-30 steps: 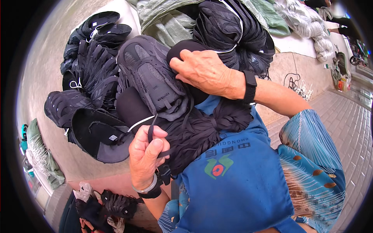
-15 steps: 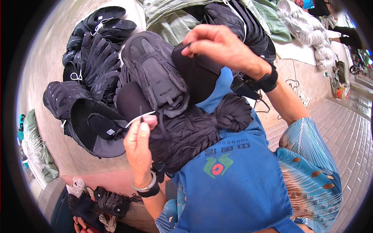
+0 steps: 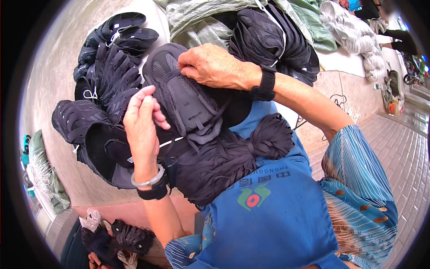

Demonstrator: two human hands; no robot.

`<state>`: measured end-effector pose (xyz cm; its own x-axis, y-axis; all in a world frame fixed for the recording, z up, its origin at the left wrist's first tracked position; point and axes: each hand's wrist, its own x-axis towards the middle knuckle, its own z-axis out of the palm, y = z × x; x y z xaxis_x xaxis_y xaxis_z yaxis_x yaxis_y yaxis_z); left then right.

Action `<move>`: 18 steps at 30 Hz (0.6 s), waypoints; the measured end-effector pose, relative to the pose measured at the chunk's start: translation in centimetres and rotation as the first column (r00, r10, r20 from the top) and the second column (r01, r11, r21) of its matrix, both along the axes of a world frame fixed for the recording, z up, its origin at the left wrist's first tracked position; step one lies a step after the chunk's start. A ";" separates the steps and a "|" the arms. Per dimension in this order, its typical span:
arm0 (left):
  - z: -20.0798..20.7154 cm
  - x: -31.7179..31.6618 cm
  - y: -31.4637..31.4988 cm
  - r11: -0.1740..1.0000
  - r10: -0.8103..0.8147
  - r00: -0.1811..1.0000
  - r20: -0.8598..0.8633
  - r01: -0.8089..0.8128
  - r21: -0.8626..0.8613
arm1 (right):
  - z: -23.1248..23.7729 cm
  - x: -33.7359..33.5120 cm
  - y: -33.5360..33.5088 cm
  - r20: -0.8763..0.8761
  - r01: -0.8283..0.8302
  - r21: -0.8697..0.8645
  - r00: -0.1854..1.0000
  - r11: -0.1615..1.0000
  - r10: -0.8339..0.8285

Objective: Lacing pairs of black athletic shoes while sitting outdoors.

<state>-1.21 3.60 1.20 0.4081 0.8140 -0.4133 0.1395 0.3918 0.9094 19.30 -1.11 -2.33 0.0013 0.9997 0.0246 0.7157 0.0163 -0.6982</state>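
Head view: one dark shoe upper (image 3: 183, 101) lies beyond the blue apron (image 3: 268, 219), toe pointing away, between the left hand (image 3: 142, 130) and the right hand (image 3: 215, 67).

Right hand: fingers bent, thumb and forefinger close together over the right side of the upper; anything pinched between them is hidden. Left hand: raised at the upper's left side, forefinger extended, other fingers curled; whether it grips a strand cannot be told.

Status, by judgement: partway through this piece. Lacing is dark on dark, so the number of filled eyelets cannot be read; no tied bow is visible. A thick bundle of dark laces (image 3: 215, 163) rests against the apron, suggesting ample supply. The stack of uppers (image 3: 112, 67) lies on the pale slab (image 3: 85, 188); its lacing state is unclear.

Clearance: the left hand is close to the stack. Slab surface extends from the stack to the slab's near edge. Ahead, a second bundle of uppers (image 3: 255, 36) and a green woven sack (image 3: 188, 15) limit reach. Widest room is rightward, past the slab's right edge, above the tiled floor (image 3: 407, 161).
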 end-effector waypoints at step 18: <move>-5.6 1.0 2.2 0.988 -0.054 0.993 -0.102 0.038 -0.149 | -0.5 -0.8 0.7 0.060 -0.035 0.121 0.998 0.992 0.028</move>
<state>-0.25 5.83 -4.43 0.3918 0.7226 -0.5696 0.2523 0.5110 0.8218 18.54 -0.45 -2.83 -0.0354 0.9888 0.1451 0.7528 0.1219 -0.6469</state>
